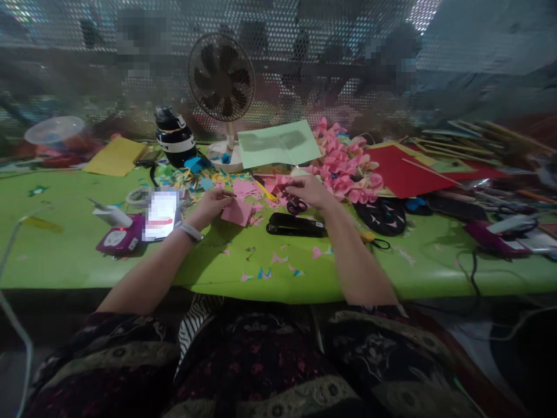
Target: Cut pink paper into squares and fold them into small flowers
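Head view, left hand [209, 208] at centre, fingers pinched on a flat pink paper square [238, 214], right hand [310, 190] by dark looped handles [296, 205], fingers narrowed, hold unclear, curled pink petals [344, 164] heaped right of centre, smooth green worktop [313, 286].

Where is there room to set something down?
In the foreground, green tabletop is bare left of the purple plastic box, and between left forearm and multicoloured paper scraps. Crowded: around left hand and right hand, toward heaped pink paper petals.
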The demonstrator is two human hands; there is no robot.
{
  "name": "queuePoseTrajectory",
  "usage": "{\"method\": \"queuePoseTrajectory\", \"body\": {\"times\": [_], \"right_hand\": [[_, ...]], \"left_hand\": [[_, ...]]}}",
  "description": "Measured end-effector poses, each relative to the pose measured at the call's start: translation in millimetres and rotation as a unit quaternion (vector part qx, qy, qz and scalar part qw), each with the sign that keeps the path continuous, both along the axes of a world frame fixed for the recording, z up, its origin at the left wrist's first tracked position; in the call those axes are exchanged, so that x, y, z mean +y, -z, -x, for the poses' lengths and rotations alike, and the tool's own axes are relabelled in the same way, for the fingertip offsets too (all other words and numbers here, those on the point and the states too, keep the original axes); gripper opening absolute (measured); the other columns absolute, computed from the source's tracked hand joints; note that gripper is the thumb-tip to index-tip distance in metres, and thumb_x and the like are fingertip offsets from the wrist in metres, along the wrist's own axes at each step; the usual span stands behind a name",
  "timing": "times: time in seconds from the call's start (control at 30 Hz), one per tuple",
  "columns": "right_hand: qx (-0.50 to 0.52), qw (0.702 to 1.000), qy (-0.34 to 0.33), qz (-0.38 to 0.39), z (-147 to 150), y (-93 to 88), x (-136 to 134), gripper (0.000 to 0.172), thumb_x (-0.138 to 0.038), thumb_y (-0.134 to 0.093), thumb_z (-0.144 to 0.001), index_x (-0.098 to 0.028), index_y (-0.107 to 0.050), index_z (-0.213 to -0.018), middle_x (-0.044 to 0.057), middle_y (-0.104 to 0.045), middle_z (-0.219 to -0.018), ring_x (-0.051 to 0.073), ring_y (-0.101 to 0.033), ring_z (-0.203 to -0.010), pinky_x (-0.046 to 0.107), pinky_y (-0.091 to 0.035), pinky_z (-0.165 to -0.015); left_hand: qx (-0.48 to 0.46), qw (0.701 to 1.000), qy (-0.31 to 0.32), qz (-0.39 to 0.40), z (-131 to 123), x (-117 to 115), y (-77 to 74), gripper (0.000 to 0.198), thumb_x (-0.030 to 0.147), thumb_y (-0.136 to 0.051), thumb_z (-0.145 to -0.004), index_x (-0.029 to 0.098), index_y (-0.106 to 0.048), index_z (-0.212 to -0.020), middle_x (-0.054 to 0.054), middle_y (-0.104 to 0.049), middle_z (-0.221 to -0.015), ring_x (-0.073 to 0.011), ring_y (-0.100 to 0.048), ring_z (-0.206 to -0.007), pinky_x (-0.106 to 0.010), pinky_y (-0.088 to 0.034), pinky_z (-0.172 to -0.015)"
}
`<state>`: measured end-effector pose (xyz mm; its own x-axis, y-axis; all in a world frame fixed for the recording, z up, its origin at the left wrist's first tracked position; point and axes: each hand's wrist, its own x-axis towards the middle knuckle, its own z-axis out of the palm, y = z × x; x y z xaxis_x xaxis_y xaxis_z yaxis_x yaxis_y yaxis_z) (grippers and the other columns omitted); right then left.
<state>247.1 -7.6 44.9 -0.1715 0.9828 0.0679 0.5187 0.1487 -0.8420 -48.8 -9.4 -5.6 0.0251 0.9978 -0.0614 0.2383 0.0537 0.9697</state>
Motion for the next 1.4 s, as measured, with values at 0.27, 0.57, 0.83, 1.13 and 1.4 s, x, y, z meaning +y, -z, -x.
{"method": "queuePoseTrajectory", "body": {"times": [0.27,0.57,0.83,1.13,1.4], "right_hand": [[-0.104,0.994,-0.033,-0.03,20,1.5,-9,0.012,-0.017,-0.063,-0.085,-0.019,-0.069,-0.075,0.001,-0.071,-0.077,0.014,-0.064,-0.072,0.028,-0.048,-0.072],[-0.172,0.983,-0.065,-0.017,26,-2.7,-16,0.012,-0.02,-0.064,-0.085,-0.02,-0.074,-0.077,0.002,-0.072,-0.077,0.015,-0.063,-0.071,0.028,-0.043,-0.068],[-0.161,0.985,-0.045,-0.047,27,1.7,-13,0.017,-0.02,-0.064,-0.089,-0.018,-0.08,-0.095,0.006,-0.078,-0.093,0.02,-0.07,-0.086,0.035,-0.053,-0.084],[0.078,0.973,0.13,-0.174,-66,-23.4,-1,0.03,-0.042,-0.076,-0.089,-0.021,-0.076,-0.112,0.008,-0.078,-0.096,0.024,-0.076,-0.092,0.045,-0.063,-0.091],[-0.173,0.979,0.097,-0.051,-99,-25.4,-38,0.008,-0.027,-0.074,-0.085,-0.02,-0.078,-0.084,0.004,-0.078,-0.082,0.022,-0.073,-0.08,0.035,-0.057,-0.08]], "left_hand": [[0.245,0.962,-0.037,-0.115,32,16,8.6,0.016,0.02,-0.065,-0.078,0.02,-0.078,-0.085,-0.006,-0.075,-0.077,-0.0229,-0.067,-0.073,-0.033,-0.054,-0.074],[0.344,0.922,-0.048,-0.171,30,20,13.8,0.029,0.014,-0.057,-0.085,0.018,-0.08,-0.101,-0.012,-0.08,-0.105,-0.0288,-0.073,-0.095,-0.038,-0.055,-0.091],[0.315,0.933,-0.023,-0.171,28,19,13.2,0.034,0.018,-0.058,-0.087,0.018,-0.079,-0.113,-0.013,-0.08,-0.115,-0.0285,-0.074,-0.101,-0.039,-0.056,-0.096],[0.351,0.926,-0.003,-0.141,27,14,4.9,0.041,0.027,-0.056,-0.089,0.012,-0.078,-0.119,-0.014,-0.079,-0.117,-0.0299,-0.074,-0.108,-0.038,-0.056,-0.098],[0.38,0.915,0.007,-0.135,25,16,1.6,0.037,0.029,-0.059,-0.087,0.015,-0.081,-0.114,-0.013,-0.08,-0.114,-0.0329,-0.075,-0.106,-0.04,-0.057,-0.095]]}}
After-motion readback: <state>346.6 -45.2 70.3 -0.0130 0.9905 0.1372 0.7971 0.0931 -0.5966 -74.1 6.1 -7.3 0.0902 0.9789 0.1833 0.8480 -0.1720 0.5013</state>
